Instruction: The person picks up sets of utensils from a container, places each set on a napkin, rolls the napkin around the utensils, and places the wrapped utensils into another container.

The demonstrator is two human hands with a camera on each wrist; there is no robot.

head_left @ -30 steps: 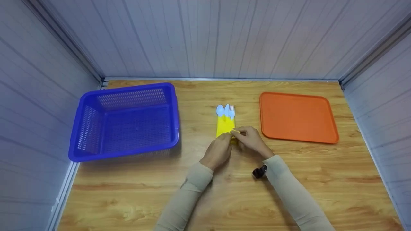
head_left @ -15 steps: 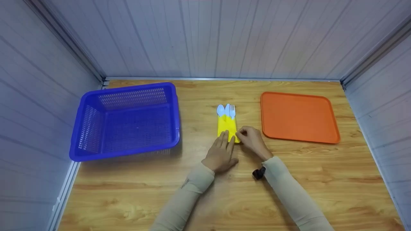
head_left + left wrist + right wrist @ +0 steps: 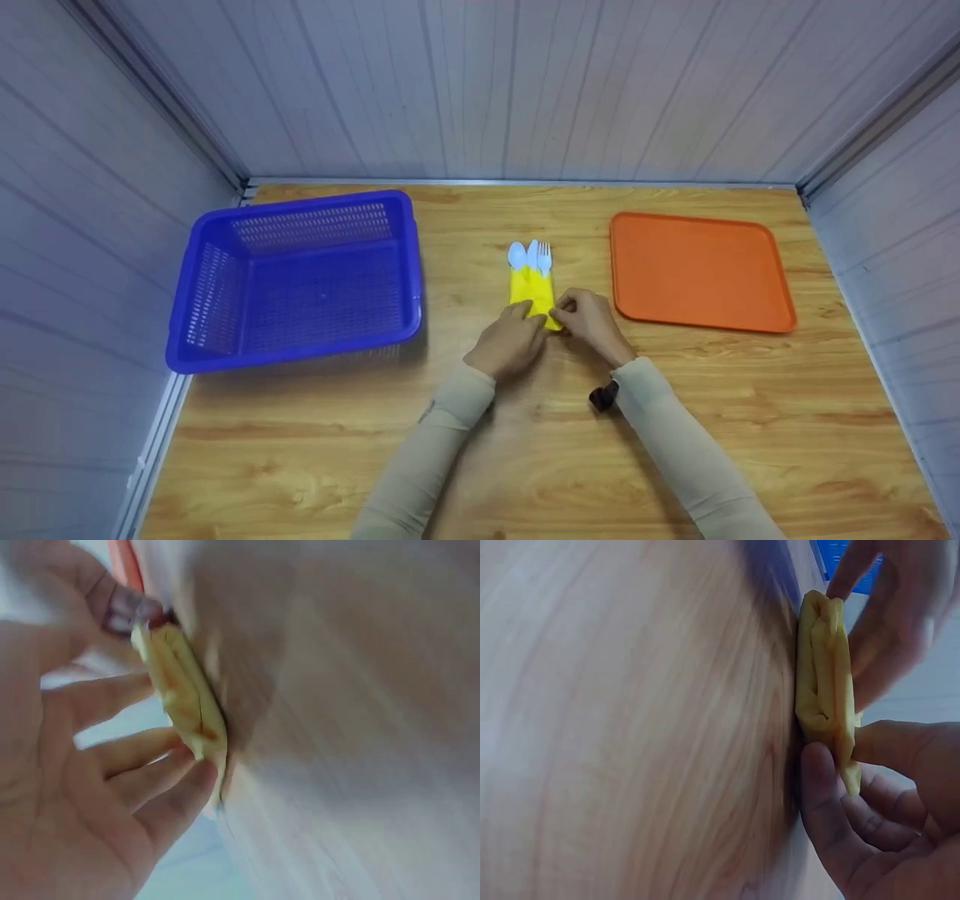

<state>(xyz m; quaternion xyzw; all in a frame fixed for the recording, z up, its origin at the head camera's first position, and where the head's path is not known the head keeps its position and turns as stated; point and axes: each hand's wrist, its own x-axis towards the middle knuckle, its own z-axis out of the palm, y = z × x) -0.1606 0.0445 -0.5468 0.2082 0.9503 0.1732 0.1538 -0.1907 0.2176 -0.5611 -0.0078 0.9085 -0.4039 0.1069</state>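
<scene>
A folded yellow napkin (image 3: pixel 529 285) lies on the wooden table, with a white spoon (image 3: pixel 517 256), knife (image 3: pixel 532 253) and fork (image 3: pixel 544 259) side by side, their heads sticking out of its far end. My left hand (image 3: pixel 508 343) rests its extended fingertips on the napkin's near part; the left wrist view shows them along the top of the yellow folds (image 3: pixel 184 694). At the near right corner my right hand (image 3: pixel 591 322) pinches the napkin between thumb and finger. Stacked layers at the napkin's near end (image 3: pixel 825 667) show in the right wrist view.
A blue perforated plastic basket (image 3: pixel 411 300) stands on the left side of the table. To the right lies an orange tray (image 3: pixel 701 270). Pale panel walls (image 3: pixel 480 90) enclose the table at the back and both sides.
My left hand went from beside the right hand to spread flat on the napkin, then drew its fingers together there. My right hand moved from over the napkin to its near right corner.
</scene>
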